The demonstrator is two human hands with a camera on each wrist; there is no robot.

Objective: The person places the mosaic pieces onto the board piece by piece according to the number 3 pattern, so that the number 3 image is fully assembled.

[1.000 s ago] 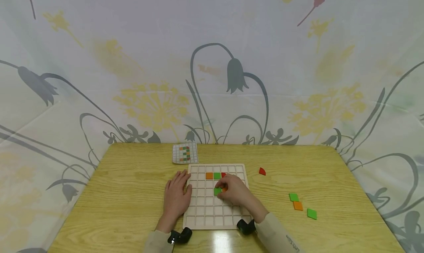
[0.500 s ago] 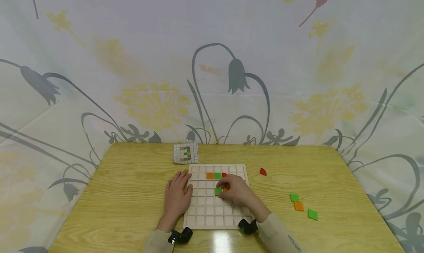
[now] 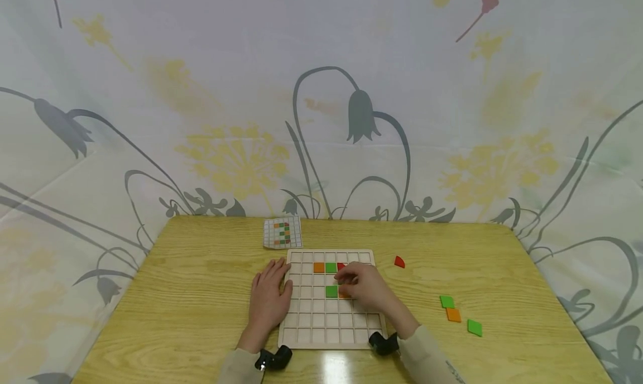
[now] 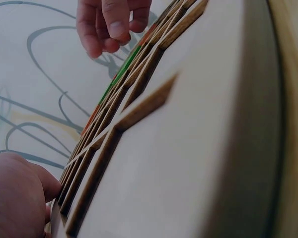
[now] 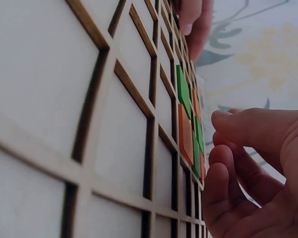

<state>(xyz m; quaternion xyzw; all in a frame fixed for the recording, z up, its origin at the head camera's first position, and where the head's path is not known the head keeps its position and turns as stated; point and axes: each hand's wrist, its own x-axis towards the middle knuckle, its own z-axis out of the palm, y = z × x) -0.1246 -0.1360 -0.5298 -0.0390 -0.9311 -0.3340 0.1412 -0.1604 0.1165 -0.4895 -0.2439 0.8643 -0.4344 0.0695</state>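
Note:
A pale gridded board (image 3: 317,320) lies on the table. My left hand (image 3: 270,297) rests along its left edge, fingers extended. Over the right half hovers my right hand (image 3: 370,289), fingers loosely bent; the right wrist view shows nothing between thumb and fingertips. In an upper row sit an orange tile (image 3: 318,267), a green tile (image 3: 330,267) and a red piece (image 3: 341,266), the last partly covered by the right hand. Two rows nearer, another green tile (image 3: 331,291) adjoins a second orange tile (image 5: 185,134). A further green tile (image 5: 197,153) shows between the rows.
Behind the board's left corner lies a pattern card (image 3: 282,233) with a printed coloured grid. Right of the board are a loose red quarter-round piece (image 3: 399,262), a green tile (image 3: 446,301) touching an orange tile (image 3: 454,315), and another green tile (image 3: 474,327).
My right hand has drawn back a little to the right, baring the lower green tile and part of the orange one. My left hand has stayed in place.

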